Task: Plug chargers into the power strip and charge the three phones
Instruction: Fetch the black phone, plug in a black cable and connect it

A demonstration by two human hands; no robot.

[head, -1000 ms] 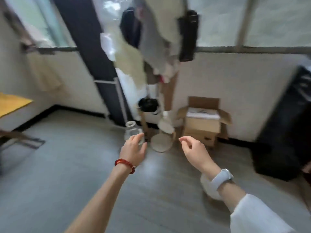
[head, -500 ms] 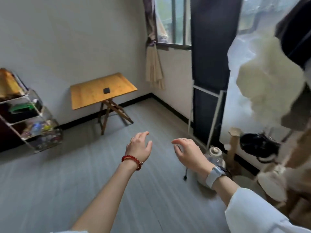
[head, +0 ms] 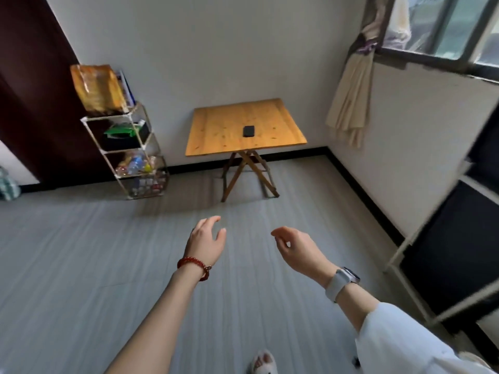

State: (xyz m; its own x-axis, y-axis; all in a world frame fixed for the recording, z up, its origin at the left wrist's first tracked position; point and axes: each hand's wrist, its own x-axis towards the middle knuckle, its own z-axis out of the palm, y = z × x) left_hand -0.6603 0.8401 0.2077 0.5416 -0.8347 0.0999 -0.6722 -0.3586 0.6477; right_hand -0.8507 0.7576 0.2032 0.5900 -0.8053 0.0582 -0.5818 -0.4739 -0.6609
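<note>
A small dark phone [head: 248, 131] lies flat on a wooden folding table [head: 216, 136], well beyond both hands | left hand [head: 206, 240], red bead bracelet [head: 194, 265] at the wrist, raised over the floor, fingers loosely spread, holding nothing | right hand [head: 298, 249], pale watch [head: 341, 282] at the wrist, beside it, fingers relaxed and slightly curled, empty.

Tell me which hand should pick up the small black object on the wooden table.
Right, marginally: the small black rectangular object lies right of centre on the folding wooden table. Right hand and left hand are both empty and far off.
</note>
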